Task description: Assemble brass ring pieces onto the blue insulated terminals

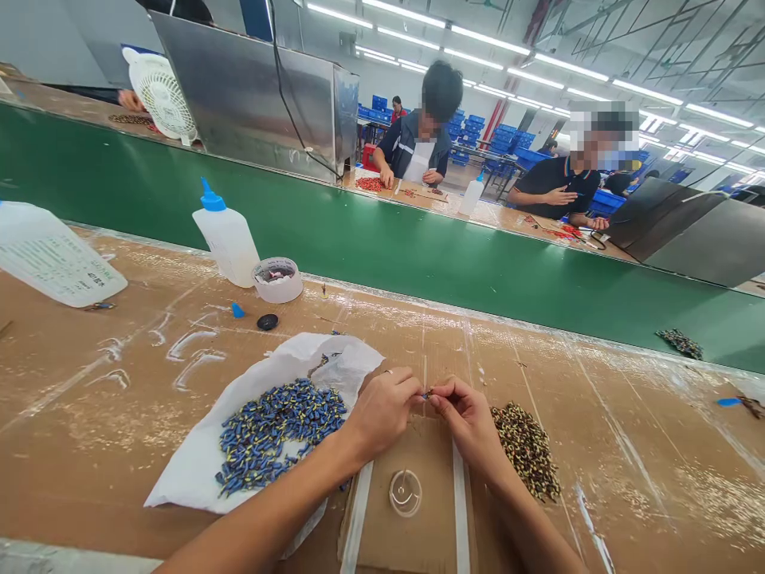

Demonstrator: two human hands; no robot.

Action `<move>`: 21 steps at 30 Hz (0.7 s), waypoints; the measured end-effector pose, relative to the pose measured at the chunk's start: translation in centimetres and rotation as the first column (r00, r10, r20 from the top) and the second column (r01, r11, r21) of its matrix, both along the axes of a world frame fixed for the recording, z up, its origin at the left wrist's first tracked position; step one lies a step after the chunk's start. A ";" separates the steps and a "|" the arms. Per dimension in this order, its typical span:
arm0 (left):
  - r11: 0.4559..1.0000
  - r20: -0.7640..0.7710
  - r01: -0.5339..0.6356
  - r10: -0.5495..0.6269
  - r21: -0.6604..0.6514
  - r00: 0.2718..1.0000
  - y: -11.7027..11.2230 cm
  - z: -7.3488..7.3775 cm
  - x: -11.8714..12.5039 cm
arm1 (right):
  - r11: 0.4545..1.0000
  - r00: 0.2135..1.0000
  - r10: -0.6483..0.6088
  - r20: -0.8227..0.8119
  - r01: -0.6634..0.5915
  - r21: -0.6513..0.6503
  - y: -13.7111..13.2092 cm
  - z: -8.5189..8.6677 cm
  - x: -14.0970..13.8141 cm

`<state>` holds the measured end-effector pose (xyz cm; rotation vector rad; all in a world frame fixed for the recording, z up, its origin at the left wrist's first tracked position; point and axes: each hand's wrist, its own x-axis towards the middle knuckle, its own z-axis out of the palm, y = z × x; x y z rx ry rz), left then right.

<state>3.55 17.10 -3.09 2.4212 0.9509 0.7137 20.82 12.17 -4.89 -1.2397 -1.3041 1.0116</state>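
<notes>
My left hand (386, 408) and my right hand (469, 418) meet fingertip to fingertip over a cardboard pad (412, 494). Both pinch one tiny dark-blue part (425, 394) between them. Left of my left hand lies a white sheet (197, 470) carrying a heap of small blue parts (276, 430). Right of my right hand sits a pile of small brown-and-cream parts (527, 450). A clear ring (405, 492) rests on the cardboard pad below my hands.
A squeeze bottle with a blue cap (225, 235), a tape roll (277, 279), a black cap (267, 321) and a large white jug (53, 255) stand at the back left. A green conveyor belt (418, 247) runs beyond the bench. Two people work across it.
</notes>
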 end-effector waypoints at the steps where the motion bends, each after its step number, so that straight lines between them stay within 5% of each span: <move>1: 0.999 -0.037 0.002 -0.001 0.032 0.999 -0.1 0.0 0.0 | 1.000 1.000 0.006 -0.003 -0.006 -0.001 0.0 -0.1 -0.1; 9: 0.997 -0.193 0.032 -0.017 0.072 0.981 -0.6 -0.3 0.1 | 0.998 0.998 0.048 -0.032 -0.049 -0.038 -0.5 -0.9 -0.3; 21: 0.997 -0.115 0.076 -0.072 0.033 0.991 -0.4 -0.4 0.1 | 0.999 0.998 0.024 -0.066 -0.026 -0.026 -0.6 -1.4 -0.3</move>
